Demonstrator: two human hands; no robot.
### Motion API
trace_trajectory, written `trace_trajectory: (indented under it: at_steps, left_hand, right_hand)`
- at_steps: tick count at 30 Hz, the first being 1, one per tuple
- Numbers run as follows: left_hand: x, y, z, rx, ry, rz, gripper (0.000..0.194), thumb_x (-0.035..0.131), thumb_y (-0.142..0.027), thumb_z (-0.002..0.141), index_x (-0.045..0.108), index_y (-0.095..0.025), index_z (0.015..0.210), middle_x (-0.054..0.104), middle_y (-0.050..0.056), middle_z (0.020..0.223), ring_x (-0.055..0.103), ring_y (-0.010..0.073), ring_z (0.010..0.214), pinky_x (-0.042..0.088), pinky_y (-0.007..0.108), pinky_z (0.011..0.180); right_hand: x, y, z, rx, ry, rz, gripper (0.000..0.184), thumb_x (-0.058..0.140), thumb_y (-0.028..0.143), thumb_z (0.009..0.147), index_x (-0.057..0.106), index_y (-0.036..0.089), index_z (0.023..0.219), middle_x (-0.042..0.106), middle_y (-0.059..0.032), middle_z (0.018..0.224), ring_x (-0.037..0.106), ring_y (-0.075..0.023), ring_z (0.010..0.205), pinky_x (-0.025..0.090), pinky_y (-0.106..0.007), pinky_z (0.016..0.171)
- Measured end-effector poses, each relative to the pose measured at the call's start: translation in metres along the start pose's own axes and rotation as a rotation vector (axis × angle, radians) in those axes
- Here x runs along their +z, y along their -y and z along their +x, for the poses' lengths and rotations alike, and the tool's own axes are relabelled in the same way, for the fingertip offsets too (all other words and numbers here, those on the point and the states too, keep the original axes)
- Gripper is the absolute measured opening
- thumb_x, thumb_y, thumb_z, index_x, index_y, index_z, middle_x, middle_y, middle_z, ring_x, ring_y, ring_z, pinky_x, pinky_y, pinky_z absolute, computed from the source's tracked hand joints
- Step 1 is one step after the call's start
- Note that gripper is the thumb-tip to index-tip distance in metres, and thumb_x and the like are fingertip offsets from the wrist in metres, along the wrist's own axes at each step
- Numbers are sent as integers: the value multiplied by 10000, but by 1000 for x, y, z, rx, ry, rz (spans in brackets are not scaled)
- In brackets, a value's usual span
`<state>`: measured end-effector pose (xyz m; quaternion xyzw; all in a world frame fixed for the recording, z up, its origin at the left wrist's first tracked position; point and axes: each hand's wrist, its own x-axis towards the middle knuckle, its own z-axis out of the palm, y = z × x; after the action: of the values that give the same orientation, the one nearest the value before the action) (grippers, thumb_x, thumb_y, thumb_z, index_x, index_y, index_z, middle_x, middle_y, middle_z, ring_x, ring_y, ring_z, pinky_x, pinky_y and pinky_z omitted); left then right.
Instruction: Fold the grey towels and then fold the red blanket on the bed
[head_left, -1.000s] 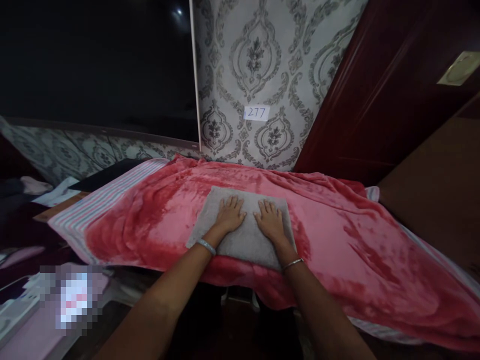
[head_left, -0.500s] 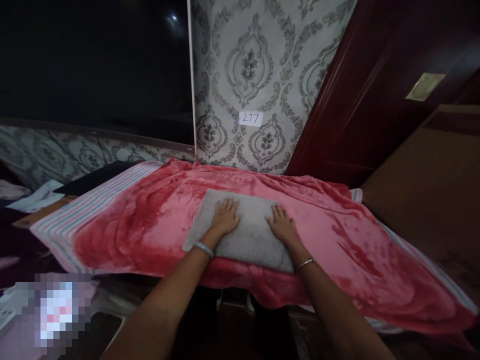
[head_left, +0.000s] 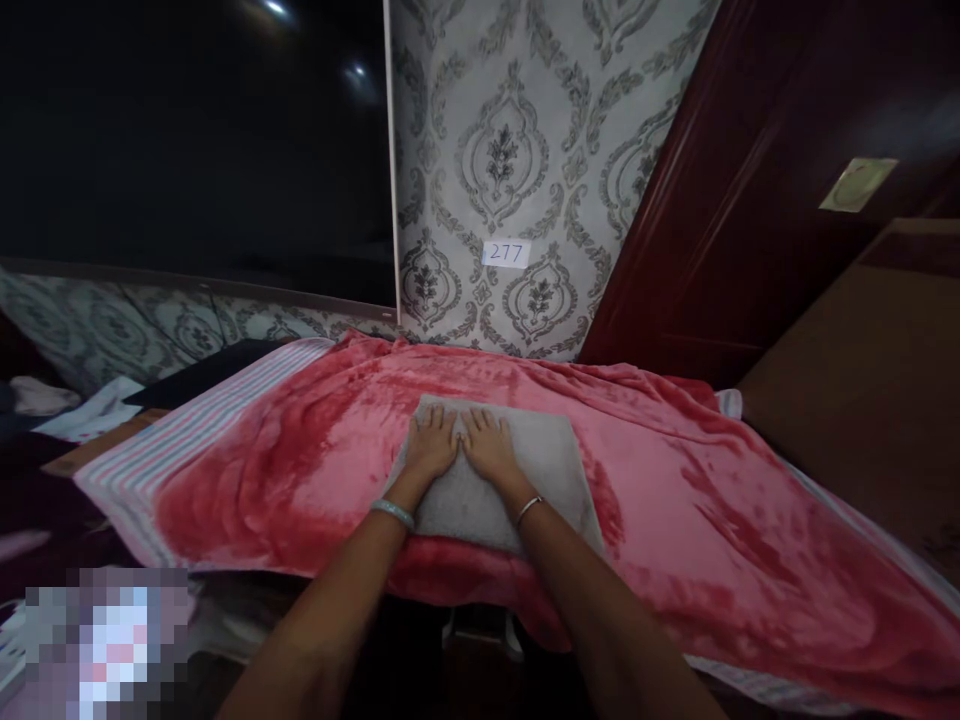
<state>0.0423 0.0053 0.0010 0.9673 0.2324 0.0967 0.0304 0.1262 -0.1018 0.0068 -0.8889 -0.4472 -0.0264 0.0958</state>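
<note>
A grey plush cloth [head_left: 551, 470], flat and roughly rectangular, lies on a red and pink fleece blanket [head_left: 660, 500]. On its left part rests my left hand [head_left: 433, 440], palm down with fingers spread. Close beside it my right hand [head_left: 489, 445] also presses flat on the cloth, fingers apart; the two thumbs nearly meet. Neither hand grips the cloth. A bracelet [head_left: 393, 512] circles the left wrist, and a thin silver bangle [head_left: 529, 508] the right one.
Striped fabric [head_left: 217, 400] shows under the blanket at left. Behind stand a patterned wall with a paper label [head_left: 506, 253] reading 277, a large dark television [head_left: 195, 150] and a dark red door panel [head_left: 720, 200]. A brown board [head_left: 870, 380] borders the right side.
My right hand has moved left across the cloth to beside my left hand. My left hand has shifted slightly left on the cloth. The camera view has tilted a little.
</note>
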Motion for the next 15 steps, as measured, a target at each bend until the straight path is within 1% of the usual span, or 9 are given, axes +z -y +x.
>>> trace_trajectory:
  at_steps: [1, 3, 5, 7, 10, 12, 15]
  left_hand:
    - [2, 0, -1, -3, 3, 6, 587, 326, -385, 1002, 393, -198, 1553, 318, 123, 1647, 235, 309, 1536, 194, 575, 1223]
    - [4, 0, -1, 4, 7, 7, 589, 315, -390, 1004, 391, -191, 1553, 315, 126, 1648, 239, 310, 1534, 202, 573, 1220]
    - [2, -1, 0, 13, 12, -1, 594, 301, -400, 1006, 386, -185, 1554, 312, 129, 1648, 243, 312, 1532, 215, 576, 1214]
    - [0, -1, 1, 15, 14, -6, 596, 291, -402, 1006, 387, -182, 1552, 316, 133, 1647, 249, 314, 1529, 225, 575, 1209]
    - [-2, -2, 0, 17, 22, -12, 593, 297, -396, 1004, 391, -183, 1549, 324, 135, 1644, 252, 310, 1529, 217, 568, 1213]
    - [-1, -2, 0, 16, 28, -29, 593, 301, -393, 1004, 384, -185, 1553, 315, 131, 1649, 238, 307, 1534, 204, 563, 1219]
    - [2, -2, 0, 10, 25, -53, 597, 296, -394, 1007, 374, -179, 1558, 297, 128, 1657, 220, 305, 1540, 180, 558, 1228]
  right_hand:
    - [4, -2, 0, -4, 3, -4, 539, 310, 351, 1042, 365, 240, 1566, 279, -63, 1654, 232, -252, 1513, 177, -531, 1217]
    - [6, -18, -4, 25, 10, -20, 553, 325, 420, 1047, 364, 241, 1568, 281, -62, 1653, 230, -261, 1514, 188, -518, 1215]
    - [0, -44, -11, 93, 17, -50, 585, 322, 468, 1048, 367, 202, 1567, 304, -94, 1641, 259, -278, 1501, 210, -504, 1207]
    - [-8, -76, -22, 185, 8, -84, 602, 295, 461, 1054, 372, 142, 1559, 330, -136, 1624, 285, -297, 1487, 218, -511, 1201]
    - [-13, -116, -45, 335, 8, -104, 610, 274, 455, 1053, 344, 143, 1572, 287, -131, 1643, 253, -306, 1499, 249, -541, 1186]
    - [-11, -133, -61, 425, 23, -77, 619, 244, 464, 1053, 288, 173, 1598, 242, -110, 1662, 240, -299, 1506, 278, -544, 1174]
    - [-11, -144, -77, 482, 56, -11, 624, 183, 453, 1053, 198, 203, 1625, 241, -96, 1665, 233, -298, 1510, 271, -553, 1176]
